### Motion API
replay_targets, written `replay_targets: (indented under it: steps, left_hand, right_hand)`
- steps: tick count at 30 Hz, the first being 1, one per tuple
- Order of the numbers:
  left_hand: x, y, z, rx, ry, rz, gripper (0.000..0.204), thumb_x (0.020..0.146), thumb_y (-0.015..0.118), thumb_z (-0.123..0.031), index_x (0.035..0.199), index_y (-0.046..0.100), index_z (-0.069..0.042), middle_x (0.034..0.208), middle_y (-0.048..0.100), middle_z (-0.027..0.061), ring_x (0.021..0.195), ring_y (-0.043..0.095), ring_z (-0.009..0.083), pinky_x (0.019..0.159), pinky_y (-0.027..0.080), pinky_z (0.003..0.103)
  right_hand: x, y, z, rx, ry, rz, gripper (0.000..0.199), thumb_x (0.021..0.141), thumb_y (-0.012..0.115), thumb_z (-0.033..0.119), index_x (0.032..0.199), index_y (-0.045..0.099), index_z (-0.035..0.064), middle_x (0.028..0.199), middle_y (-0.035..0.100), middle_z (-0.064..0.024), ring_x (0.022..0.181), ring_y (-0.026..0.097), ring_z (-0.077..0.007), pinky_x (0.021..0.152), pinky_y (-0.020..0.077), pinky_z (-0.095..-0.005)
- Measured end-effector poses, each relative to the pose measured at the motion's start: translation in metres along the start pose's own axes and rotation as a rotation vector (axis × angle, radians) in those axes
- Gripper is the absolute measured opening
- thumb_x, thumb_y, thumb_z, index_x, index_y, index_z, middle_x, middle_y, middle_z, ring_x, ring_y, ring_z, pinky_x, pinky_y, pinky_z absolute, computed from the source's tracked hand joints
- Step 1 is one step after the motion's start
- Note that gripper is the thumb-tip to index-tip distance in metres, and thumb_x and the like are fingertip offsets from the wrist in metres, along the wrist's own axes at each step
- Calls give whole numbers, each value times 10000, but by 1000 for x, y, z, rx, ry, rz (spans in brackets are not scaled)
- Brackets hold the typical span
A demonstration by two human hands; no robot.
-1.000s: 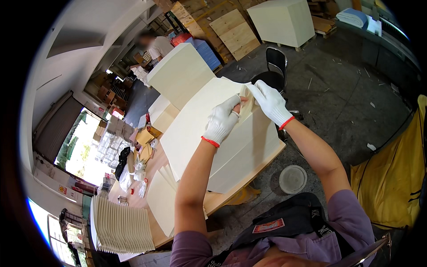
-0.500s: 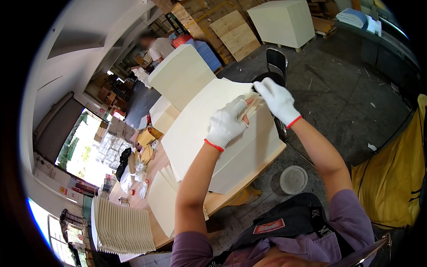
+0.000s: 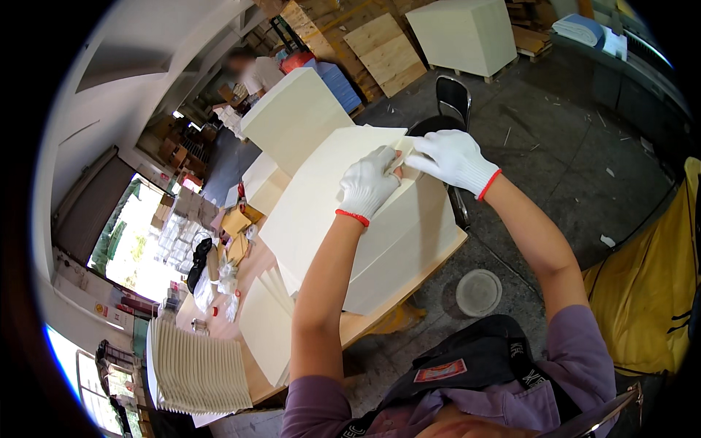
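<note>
A tall stack of large cream paper sheets (image 3: 314,212) fills the table in front of me. My left hand (image 3: 371,182), in a white glove with bare fingertips showing, rests on top near the stack's far right corner. Its fingers are bent round the edge of a few top sheets. Just right of it, my right hand (image 3: 456,162), also in a white red-cuffed glove, reaches over the same corner. Its fingers and thumb close on the raised sheet edges; the fingertips are slightly blurred, and how many sheets they hold is hidden.
Behind the stack stands another block of paper (image 3: 296,109). Fanned sheets (image 3: 266,325) and a ridged pile (image 3: 201,365) lie on the wooden table (image 3: 380,321) at left. A black chair (image 3: 453,102), a round grey bucket (image 3: 479,293) and yellow sheeting (image 3: 642,292) surround it. A person (image 3: 259,77) stands far off.
My right hand has moved down and turned so its fingers point left at the sheet edges. My left hand has shifted slightly left, its fingers still at the corner.
</note>
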State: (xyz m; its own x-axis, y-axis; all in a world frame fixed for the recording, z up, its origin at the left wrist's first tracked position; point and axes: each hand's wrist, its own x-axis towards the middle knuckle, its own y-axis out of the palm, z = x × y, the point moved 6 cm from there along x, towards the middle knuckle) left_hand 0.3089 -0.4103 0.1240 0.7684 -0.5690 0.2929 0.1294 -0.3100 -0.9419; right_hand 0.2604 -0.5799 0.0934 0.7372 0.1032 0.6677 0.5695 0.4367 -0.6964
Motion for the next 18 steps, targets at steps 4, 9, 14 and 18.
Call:
replay_targets:
  steps: [4,9,14,18]
  left_hand:
    - [-11,2,11,-170,125,-28,361,962,703,-221,1320,722,-187,1160,780,144,1067,751,300,916,575,410]
    - [-22,6,18,-518,-20,46,378,969,736,-174,1334,721,-81,1137,762,100,1062,698,191,937,540,340]
    - [-21,6,16,-523,3,49,405,954,768,-183,1333,715,-50,1195,754,99,1117,684,187,980,525,334]
    - [-20,5,16,-524,13,44,382,972,745,-176,1332,715,-50,1228,749,107,1174,673,191,1016,510,332]
  right_hand:
    - [-2,15,4,415,279,-33,519,1071,473,565,1027,678,90,903,709,-194,879,684,-412,762,510,-505]
    - [-7,24,-3,544,497,4,562,1086,416,583,1039,642,70,921,681,-211,947,667,-431,818,488,-498]
    - [-11,26,-4,543,484,-24,559,1099,396,570,1050,630,65,916,664,-218,936,655,-442,812,483,-502]
    - [-10,25,-4,531,473,-27,553,1104,395,565,1060,630,66,921,666,-218,936,655,-444,809,483,-507]
